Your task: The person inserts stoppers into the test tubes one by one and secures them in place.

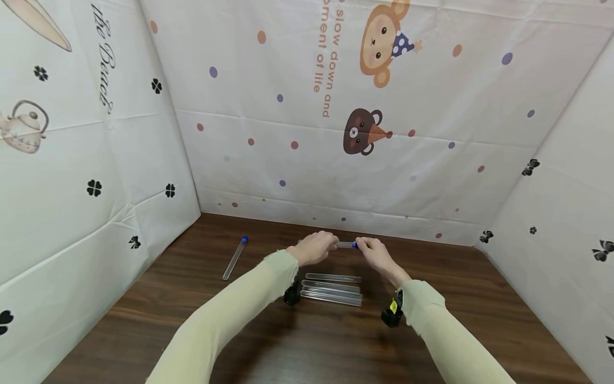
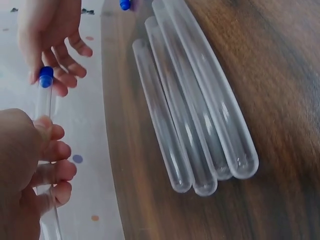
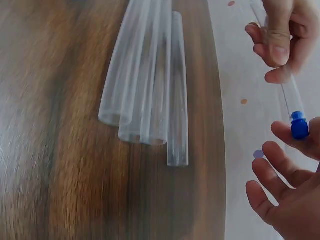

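Apparently capping tube [image 2: 45, 102] | gripping it in curled left hand [image 1: 314, 248]; pinching blue cap [image 3: 299, 129] at its mouth with right hand [image 1: 376, 254], leaving other fingers loose | holding over surface [image 1: 192, 266], beyond uncapped tubes [image 1: 331, 287] | probably calls for pressing cap home

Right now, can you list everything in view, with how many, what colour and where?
Uncapped tubes: four, clear, lying side by side mid-table
Capped tube: one, clear with a blue end, lying on the table's left side
Held tube: one, clear, raised between the hands
Blue cap: one, blue, at the held tube's end
Small item: one, blue, perhaps another cap, cut off by the left wrist view's top edge
Table: one, dark brown, beneath everything
Printed cloth walls: three, white, behind and either side
Wrist cameras: two, black, one per wrist
Sleeves: two, pale yellow-green, on both arms
Left hand: one, bare, gripping the held tube
Right hand: one, bare, pinching the blue cap
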`<state>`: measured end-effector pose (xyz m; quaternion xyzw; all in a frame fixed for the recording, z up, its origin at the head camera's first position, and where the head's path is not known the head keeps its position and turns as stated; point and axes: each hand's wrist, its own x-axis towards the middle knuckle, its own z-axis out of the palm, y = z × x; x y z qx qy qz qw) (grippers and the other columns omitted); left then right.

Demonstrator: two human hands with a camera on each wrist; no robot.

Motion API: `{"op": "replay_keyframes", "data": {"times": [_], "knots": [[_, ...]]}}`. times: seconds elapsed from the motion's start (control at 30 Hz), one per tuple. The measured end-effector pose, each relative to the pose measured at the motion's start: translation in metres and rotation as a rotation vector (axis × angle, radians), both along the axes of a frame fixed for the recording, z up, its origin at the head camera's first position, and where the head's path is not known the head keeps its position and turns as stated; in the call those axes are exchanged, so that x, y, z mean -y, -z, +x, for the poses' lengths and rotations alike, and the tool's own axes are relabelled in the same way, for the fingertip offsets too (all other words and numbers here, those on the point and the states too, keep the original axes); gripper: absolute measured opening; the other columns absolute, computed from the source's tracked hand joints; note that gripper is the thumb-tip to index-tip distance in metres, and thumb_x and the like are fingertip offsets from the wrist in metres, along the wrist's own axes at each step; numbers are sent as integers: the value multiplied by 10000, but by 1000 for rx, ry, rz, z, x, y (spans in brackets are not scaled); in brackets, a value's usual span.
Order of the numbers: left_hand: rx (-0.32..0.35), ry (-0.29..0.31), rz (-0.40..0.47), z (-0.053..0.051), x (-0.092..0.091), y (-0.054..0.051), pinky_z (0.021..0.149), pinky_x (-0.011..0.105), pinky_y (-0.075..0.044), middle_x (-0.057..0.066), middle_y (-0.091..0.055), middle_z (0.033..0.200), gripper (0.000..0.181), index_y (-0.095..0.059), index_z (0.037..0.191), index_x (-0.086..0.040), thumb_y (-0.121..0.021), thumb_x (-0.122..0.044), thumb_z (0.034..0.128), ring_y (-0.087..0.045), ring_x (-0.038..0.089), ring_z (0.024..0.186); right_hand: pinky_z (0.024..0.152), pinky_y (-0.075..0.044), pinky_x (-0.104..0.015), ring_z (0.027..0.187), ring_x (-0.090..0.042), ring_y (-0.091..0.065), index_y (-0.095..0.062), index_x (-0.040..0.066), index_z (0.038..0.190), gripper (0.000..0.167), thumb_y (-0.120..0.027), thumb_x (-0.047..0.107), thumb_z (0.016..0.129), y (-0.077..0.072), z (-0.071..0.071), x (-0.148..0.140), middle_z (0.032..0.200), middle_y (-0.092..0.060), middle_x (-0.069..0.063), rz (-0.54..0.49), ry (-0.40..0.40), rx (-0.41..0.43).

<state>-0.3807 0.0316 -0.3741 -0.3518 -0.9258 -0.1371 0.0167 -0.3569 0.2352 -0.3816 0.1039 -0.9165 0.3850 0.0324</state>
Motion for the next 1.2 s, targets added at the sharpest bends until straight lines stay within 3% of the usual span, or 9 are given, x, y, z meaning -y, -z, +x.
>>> {"op": "replay_keyframes", "data": {"times": [0.17,0.3,0.43,0.7,0.9,1.2], "knots": [[17,19,8,0,5,-2,923,288,-522,45,-654,1241,393,-565,1306,-41,-564,42,922,-632,160,1132,628,-313,-287,630,-149,-329,-480,71,789,360,-373,290,1054,1,1,0,692,-337,1,28,-42,-78],[-7,26,-4,-1,7,-3,895,278,-529,36,-663,1207,343,-592,1271,-64,-567,8,936,-641,153,1091,597,-313,-273,595,-144,-327,-452,46,759,388,-373,286,1054,1,3,1,664,-345,-1,35,-47,-113],[-34,28,-8,-1,9,-4,867,272,-534,25,-681,1162,296,-624,1219,-83,-561,-4,941,-652,148,1040,587,-312,-263,572,-141,-311,-437,39,747,424,-351,313,1058,2,4,2,647,-344,-7,16,-49,-104],[-25,24,-15,-1,10,-2,842,259,-539,23,-692,1151,269,-636,1205,-84,-554,-31,955,-664,143,1019,588,-345,-280,594,-155,-365,-566,-20,858,433,-310,259,1069,8,3,8,704,-438,-22,16,-7,-72],[-28,10,-13,2,9,-3,839,269,-545,20,-690,1169,305,-633,1216,-94,-587,-4,928,-666,148,1028,606,-345,-279,622,-157,-377,-560,-13,832,456,-293,269,1071,8,3,10,708,-436,-23,33,19,-76],[-19,12,8,0,8,-2,786,254,-545,26,-702,1135,259,-653,1169,-80,-570,-3,936,-672,142,991,593,-328,-277,607,-141,-361,-597,-38,926,478,-297,305,1069,7,5,8,724,-464,-35,-21,36,-58]]}}
